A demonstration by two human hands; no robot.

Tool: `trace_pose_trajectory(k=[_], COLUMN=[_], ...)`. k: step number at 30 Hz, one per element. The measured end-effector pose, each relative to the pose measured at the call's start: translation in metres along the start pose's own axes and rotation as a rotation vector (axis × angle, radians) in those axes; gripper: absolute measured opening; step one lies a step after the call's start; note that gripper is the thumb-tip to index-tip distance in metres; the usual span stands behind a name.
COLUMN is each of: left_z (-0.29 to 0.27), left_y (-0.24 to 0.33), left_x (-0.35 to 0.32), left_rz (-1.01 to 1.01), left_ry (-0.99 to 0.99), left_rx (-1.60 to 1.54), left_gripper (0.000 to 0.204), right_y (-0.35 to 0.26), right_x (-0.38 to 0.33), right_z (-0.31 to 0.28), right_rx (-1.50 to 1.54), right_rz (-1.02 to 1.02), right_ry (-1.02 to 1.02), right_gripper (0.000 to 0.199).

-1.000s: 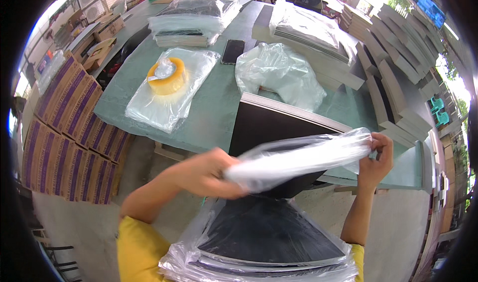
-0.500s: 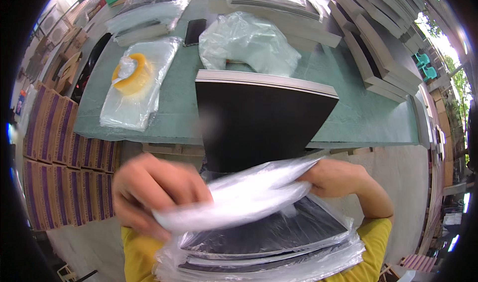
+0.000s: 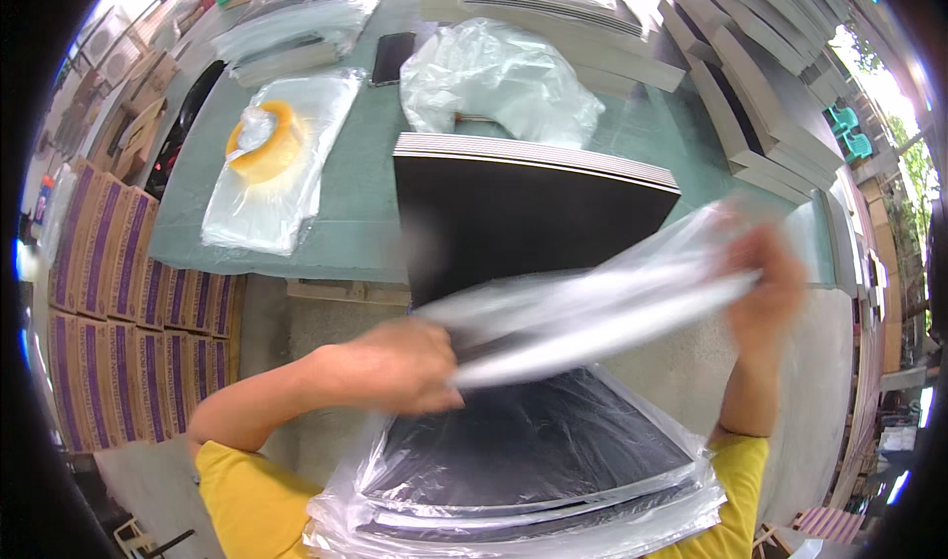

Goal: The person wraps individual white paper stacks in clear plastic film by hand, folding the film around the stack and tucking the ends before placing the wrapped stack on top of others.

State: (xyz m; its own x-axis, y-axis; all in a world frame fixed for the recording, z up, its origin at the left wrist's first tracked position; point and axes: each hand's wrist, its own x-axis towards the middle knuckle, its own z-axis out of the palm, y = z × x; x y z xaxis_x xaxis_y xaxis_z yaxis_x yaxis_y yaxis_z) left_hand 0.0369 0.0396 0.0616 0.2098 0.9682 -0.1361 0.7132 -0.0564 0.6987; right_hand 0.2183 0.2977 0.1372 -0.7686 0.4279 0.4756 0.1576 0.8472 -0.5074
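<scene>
A clear plastic bag (image 3: 632, 312), smeared by motion, stretches between my two hands, slanting up to the right. My left hand (image 3: 400, 366) is closed on its left end. The blurred right end is in my right hand (image 3: 765, 278), whose fingers are smeared. Whether anything lies inside the bag, I cannot tell. Right behind it a stack of black boards (image 3: 523, 203) with pale edges overhangs the table's near side. Below the hands, close to my body, rests a pile of black boards wrapped in clear plastic (image 3: 533, 440).
On the green table (image 3: 365, 174) lie a roll of yellowish tape (image 3: 267, 149) on flat plastic bags (image 3: 267, 213), a phone (image 3: 392, 58) and a crumpled plastic bag (image 3: 494, 75). Board stacks (image 3: 741, 115) line the right. Cardboard boxes (image 3: 118, 312) are piled at the left.
My right hand has swung up and to the right, drawing out the plastic bag. My left hand has shifted right, toward the middle, still gripping the other end.
</scene>
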Motion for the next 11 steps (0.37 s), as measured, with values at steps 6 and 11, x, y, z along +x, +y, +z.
trace_pose_trajectory(k=[6, 11], left_z=[-0.062, -0.059], left_y=[0.006, -0.025], left_x=[-0.039, -0.006], left_rz=[-0.359, -0.452], left_ry=[1.262, 1.251], left_rx=[-0.037, 0.043], left_gripper=[0.007, 0.025], right_y=[0.014, 0.027], right_x=[-0.008, 0.005], right_z=[0.034, 0.057], right_rx=[-0.005, -0.128], right_rz=[-0.182, -0.045], right_ry=[0.194, 0.325], right_gripper=[0.034, 0.055])
